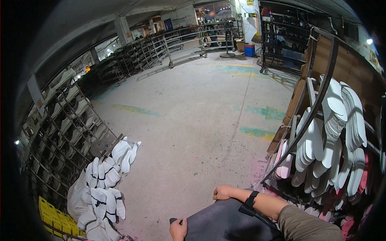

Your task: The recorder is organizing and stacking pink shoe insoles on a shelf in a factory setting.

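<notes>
I see a dark sheet (219, 223) lying low and near, between my hands. My left hand (178, 229) grips its near left edge, fingers closed on it. My right hand (223, 192) rests curled on its far edge. White soles (102, 188) are piled at left.

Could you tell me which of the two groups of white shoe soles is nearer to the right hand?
The soles stacked upright in the metal rack, just beyond the right hand. The other soles lie heaped on the floor, across on the left.

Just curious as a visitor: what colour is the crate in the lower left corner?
The crate is bright yellow, seen in the head view.
</notes>
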Action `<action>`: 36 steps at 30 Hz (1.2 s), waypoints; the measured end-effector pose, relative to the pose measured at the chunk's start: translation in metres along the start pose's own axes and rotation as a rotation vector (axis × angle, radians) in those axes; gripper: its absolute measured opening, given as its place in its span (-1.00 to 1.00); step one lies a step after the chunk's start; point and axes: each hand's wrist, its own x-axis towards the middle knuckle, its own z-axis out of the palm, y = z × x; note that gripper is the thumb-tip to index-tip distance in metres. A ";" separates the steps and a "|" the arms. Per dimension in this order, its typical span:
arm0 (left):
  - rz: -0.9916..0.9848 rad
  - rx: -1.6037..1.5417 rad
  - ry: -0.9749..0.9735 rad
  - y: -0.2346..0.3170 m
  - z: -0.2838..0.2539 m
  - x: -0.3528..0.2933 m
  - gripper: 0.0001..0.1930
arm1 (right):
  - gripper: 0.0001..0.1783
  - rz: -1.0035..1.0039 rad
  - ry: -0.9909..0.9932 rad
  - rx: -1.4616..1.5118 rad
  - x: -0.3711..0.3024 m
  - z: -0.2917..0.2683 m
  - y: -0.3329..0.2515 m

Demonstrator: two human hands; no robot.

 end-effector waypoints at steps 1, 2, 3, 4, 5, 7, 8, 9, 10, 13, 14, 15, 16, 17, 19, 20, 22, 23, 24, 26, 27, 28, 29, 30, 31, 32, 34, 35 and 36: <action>-0.001 0.001 0.000 -0.001 0.000 0.000 -0.49 | -0.54 0.003 0.002 -0.004 0.000 0.000 -0.001; 0.003 0.000 -0.002 -0.002 0.001 0.001 -0.49 | -0.54 0.003 0.001 -0.004 0.000 0.000 -0.001; 0.007 -0.001 -0.004 -0.003 0.001 0.001 -0.49 | -0.54 0.001 0.003 -0.004 -0.001 -0.001 -0.002; 0.007 -0.001 -0.005 -0.002 0.000 0.001 -0.49 | -0.54 0.001 0.006 -0.004 -0.001 -0.001 -0.002; 0.006 -0.001 -0.006 -0.001 0.000 0.001 -0.49 | -0.54 0.002 0.006 -0.004 -0.001 -0.001 -0.002; 0.006 -0.001 -0.007 0.000 -0.001 0.001 -0.50 | -0.54 0.000 0.010 -0.008 -0.001 -0.001 -0.002; 0.021 -0.011 0.000 -0.001 -0.001 0.001 -0.50 | -0.54 0.000 0.010 -0.008 -0.001 0.000 -0.001; 0.036 -0.020 0.007 -0.002 0.000 0.001 -0.51 | -0.54 -0.004 0.010 -0.007 0.000 0.000 -0.001; 0.036 -0.020 0.007 -0.002 0.000 0.001 -0.51 | -0.54 -0.008 0.010 -0.006 0.000 0.000 -0.001; 0.039 -0.028 0.007 -0.004 0.001 0.002 -0.51 | -0.54 -0.009 0.010 -0.003 -0.002 -0.001 -0.002; 0.037 -0.031 0.005 -0.005 0.001 0.002 -0.51 | -0.54 -0.009 0.009 -0.003 -0.002 -0.001 -0.002; 0.035 -0.033 0.003 -0.005 0.002 0.002 -0.51 | -0.55 -0.012 0.012 0.000 -0.002 -0.001 -0.002; 0.035 -0.033 0.003 -0.006 0.002 0.002 -0.51 | -0.55 -0.015 0.014 0.003 -0.003 -0.002 -0.003; 0.037 -0.034 0.004 -0.007 0.002 0.002 -0.51 | -0.55 -0.015 0.013 0.003 -0.004 -0.003 -0.004; 0.039 -0.034 0.004 -0.007 0.002 0.002 -0.50 | -0.53 -0.020 0.015 0.018 -0.006 -0.004 -0.006; 0.036 -0.028 0.000 -0.006 0.001 0.002 -0.50 | -0.53 -0.019 0.015 0.018 -0.005 -0.004 -0.005; 0.033 -0.022 -0.004 -0.005 0.000 0.002 -0.50 | -0.53 -0.016 0.023 0.022 -0.004 -0.002 -0.004; 0.014 -0.023 -0.015 -0.004 0.000 0.002 -0.50 | -0.53 -0.015 0.022 0.022 -0.004 -0.002 -0.004; -0.005 -0.024 -0.026 -0.003 0.000 0.002 -0.50 | -0.53 -0.017 0.022 0.027 -0.004 -0.002 -0.003; -0.014 -0.023 0.027 0.017 -0.006 -0.004 -0.56 | -0.52 -0.012 0.025 0.035 -0.005 -0.003 -0.001; -0.025 -0.023 0.082 0.024 -0.008 -0.006 -0.61 | -0.52 -0.007 0.025 0.030 -0.006 -0.003 0.001; -0.030 -0.023 0.088 0.021 -0.008 -0.007 -0.61 | -0.52 -0.015 0.020 0.020 -0.004 -0.003 -0.001; -0.030 -0.034 0.097 0.017 -0.008 -0.008 -0.62 | -0.52 -0.021 0.017 0.017 -0.002 -0.001 -0.002; -0.030 -0.044 0.106 0.014 -0.008 -0.009 -0.62 | -0.53 -0.027 0.018 0.007 0.001 0.001 -0.002; -0.029 -0.044 0.104 0.015 -0.008 -0.009 -0.62 | -0.54 -0.024 0.023 0.000 0.002 0.002 -0.001; -0.036 -0.032 0.101 0.016 -0.008 -0.009 -0.62 | -0.54 -0.022 0.024 0.000 0.002 0.002 -0.001; -0.042 -0.021 0.098 0.019 -0.009 -0.009 -0.62 | -0.54 -0.022 0.006 0.009 0.001 0.001 0.000; -0.047 -0.016 0.094 0.020 -0.009 -0.009 -0.62 | -0.54 -0.021 0.007 0.010 0.000 0.001 0.000; -0.054 -0.012 0.091 0.021 -0.010 -0.009 -0.62 | -0.54 -0.014 0.006 0.006 0.000 0.000 -0.001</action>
